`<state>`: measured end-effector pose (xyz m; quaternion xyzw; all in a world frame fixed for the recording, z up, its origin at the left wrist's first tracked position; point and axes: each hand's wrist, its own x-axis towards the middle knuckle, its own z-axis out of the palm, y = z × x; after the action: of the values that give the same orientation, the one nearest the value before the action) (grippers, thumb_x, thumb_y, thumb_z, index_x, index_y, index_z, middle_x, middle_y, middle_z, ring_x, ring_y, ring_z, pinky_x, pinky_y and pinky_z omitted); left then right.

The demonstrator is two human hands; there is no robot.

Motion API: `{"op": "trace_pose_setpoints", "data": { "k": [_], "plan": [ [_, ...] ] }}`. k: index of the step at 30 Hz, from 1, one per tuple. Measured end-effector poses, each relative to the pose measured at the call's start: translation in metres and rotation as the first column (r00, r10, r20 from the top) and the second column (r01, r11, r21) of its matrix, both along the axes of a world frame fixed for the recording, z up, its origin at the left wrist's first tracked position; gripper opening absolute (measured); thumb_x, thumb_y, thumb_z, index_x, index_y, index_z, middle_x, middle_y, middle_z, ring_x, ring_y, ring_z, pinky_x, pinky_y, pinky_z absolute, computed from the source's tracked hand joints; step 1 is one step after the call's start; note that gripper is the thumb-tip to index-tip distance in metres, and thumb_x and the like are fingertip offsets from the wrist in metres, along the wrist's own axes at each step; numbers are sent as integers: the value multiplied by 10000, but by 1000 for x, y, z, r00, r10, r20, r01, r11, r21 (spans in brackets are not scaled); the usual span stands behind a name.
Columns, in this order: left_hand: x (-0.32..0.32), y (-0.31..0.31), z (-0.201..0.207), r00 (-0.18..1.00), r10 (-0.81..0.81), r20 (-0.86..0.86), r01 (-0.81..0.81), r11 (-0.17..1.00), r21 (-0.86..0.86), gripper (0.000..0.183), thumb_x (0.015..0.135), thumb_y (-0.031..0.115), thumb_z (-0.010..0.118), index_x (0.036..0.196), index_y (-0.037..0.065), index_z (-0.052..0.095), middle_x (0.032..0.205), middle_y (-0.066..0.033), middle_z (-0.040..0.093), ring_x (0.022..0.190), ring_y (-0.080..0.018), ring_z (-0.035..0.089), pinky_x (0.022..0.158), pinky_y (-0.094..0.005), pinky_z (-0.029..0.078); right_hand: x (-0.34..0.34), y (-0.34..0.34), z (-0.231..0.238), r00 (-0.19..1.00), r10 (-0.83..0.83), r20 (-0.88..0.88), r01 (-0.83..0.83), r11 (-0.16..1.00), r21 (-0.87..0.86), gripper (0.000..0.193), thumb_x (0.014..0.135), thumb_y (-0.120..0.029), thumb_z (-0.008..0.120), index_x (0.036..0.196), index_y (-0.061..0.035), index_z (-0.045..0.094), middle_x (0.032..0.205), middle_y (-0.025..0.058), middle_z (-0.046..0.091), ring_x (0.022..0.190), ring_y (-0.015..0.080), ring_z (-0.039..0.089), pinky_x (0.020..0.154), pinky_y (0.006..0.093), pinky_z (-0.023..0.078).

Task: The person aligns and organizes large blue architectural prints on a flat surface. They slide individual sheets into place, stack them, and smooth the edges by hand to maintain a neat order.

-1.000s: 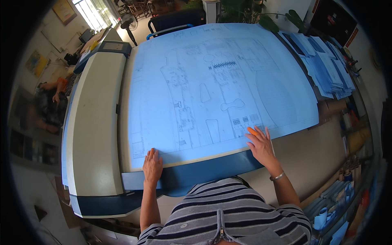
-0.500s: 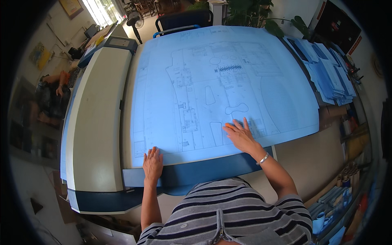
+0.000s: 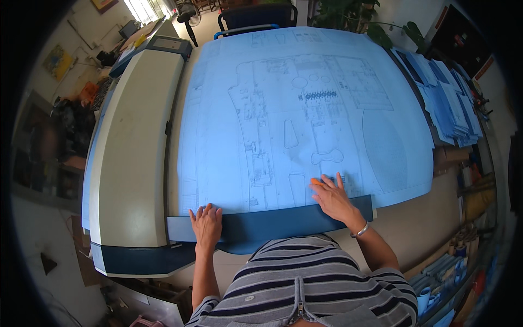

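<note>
A large blue-tinted sheet with a fine-lined plan drawing (image 3: 272, 136) lies spread over the table in front of me. Along its near side runs a dark blue rail (image 3: 261, 223), which overlaps part of the sheet's edge. My left hand (image 3: 207, 226) rests on the rail's left part, its fingers extended to the sheet's edge. Farther right, my right hand (image 3: 335, 201) lies on the drawing with some fingers stretched out. A small orange object (image 3: 316, 182) is held at its thumb side; its kind is too small to make out.
A long beige machine housing (image 3: 136, 147) borders the sheet on the left. Folded blue papers (image 3: 449, 109) are stacked at the right. Beyond the far edge stand a dark chair (image 3: 259, 16), a fan (image 3: 188, 15) and a leafy plant (image 3: 348, 16). Rolls (image 3: 441, 272) fill a lower right shelf.
The sheet's near edge, earlier lying over the rail, now passes behind it. Both hands remain at the near side, the right one still with the orange object. The whole view has shifted slightly.
</note>
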<state>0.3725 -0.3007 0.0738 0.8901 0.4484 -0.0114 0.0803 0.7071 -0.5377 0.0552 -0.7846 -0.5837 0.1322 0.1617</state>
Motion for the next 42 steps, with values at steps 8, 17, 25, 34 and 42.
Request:
{"op": "trace_pose_setpoints", "data": {
  "k": [8,17,25,34,42],
  "plan": [
    [2,1,-23,992,-43,122,15,974,224,330,1016,313,548,1098,25,687,1250,-134,668,1206,-349,574,1153,-621,263,-4,3,11,996,-75,-49,76,997,13,318,994,-258,598,1267,-95,590,1267,69,662,1293,350,524,1156,692,169],
    [4,-1,-25,993,-22,116,-1,982,187,355,1015,341,539,1104,25,672,1249,-128,647,1222,-369,560,1131,-651,277,-4,-4,1,999,-50,4,50,996,75,309,968,-237,635,1246,-108,600,1266,51,666,1294,353,525,1165,687,153],
    [4,-3,-17,997,45,64,-53,990,128,405,1027,369,516,1201,44,683,1319,-113,652,1269,-342,554,1163,-633,235,-7,0,5,999,-41,6,41,996,78,313,957,-232,645,1230,-83,606,1263,78,663,1287,360,529,1166,687,162],
    [-2,-1,-27,991,43,124,-64,982,177,369,1022,348,527,1134,40,698,1297,-109,656,1246,-399,558,1146,-658,236,-8,0,2,1000,-23,15,22,997,74,322,961,-246,639,1235,-81,599,1256,74,658,1306,355,507,1166,689,162],
    [-11,7,-29,990,88,109,-109,971,211,374,1024,350,520,1137,45,705,1295,-109,661,1251,-404,558,1157,-647,227,-18,10,1,1000,13,7,-14,995,98,318,961,-247,641,1232,-84,605,1256,69,654,1305,362,505,1162,695,158]
  ]
}}
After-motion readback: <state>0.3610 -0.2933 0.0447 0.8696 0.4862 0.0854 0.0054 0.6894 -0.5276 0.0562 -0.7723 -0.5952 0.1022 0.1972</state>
